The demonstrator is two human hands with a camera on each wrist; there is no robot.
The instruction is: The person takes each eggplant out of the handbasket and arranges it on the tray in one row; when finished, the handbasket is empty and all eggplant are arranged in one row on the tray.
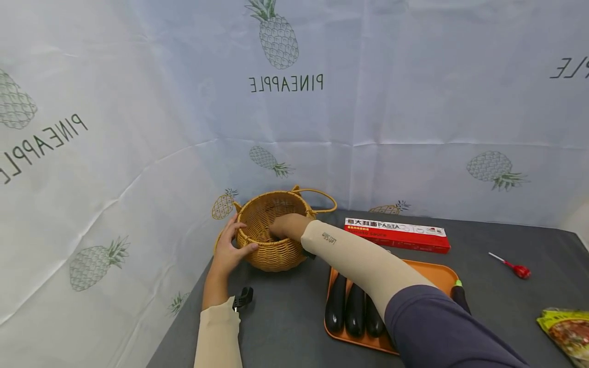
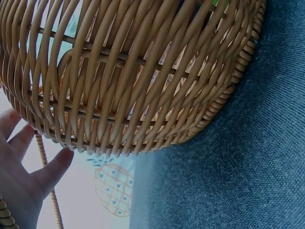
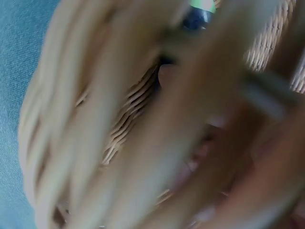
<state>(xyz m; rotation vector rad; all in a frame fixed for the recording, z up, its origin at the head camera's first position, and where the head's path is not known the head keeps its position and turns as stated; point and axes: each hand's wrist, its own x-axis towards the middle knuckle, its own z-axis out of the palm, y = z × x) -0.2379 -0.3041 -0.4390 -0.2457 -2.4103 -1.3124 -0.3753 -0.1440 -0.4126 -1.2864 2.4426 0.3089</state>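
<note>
A round wicker basket (image 1: 276, 250) stands at the back left of the table. My left hand (image 1: 228, 248) holds its left rim, thumb on the front side and fingers at the edge; in the left wrist view the thumb (image 2: 57, 167) touches the weave. My right hand (image 1: 290, 226) reaches down into the basket, its fingers hidden by the wall. Through the weave, the right wrist view shows a dark, shiny thing with a green end (image 3: 202, 5), and part of a fingertip. Whether this hand grips anything is hidden.
An orange tray (image 1: 442, 276) with several dark eggplants (image 1: 336, 304) lies under my right forearm. Behind it sits a red pasta box (image 1: 395, 235). A red lollipop (image 1: 521, 271) and a yellow-green food packet (image 1: 568, 332) lie at the right. A pineapple-print curtain (image 1: 414, 117) hangs behind.
</note>
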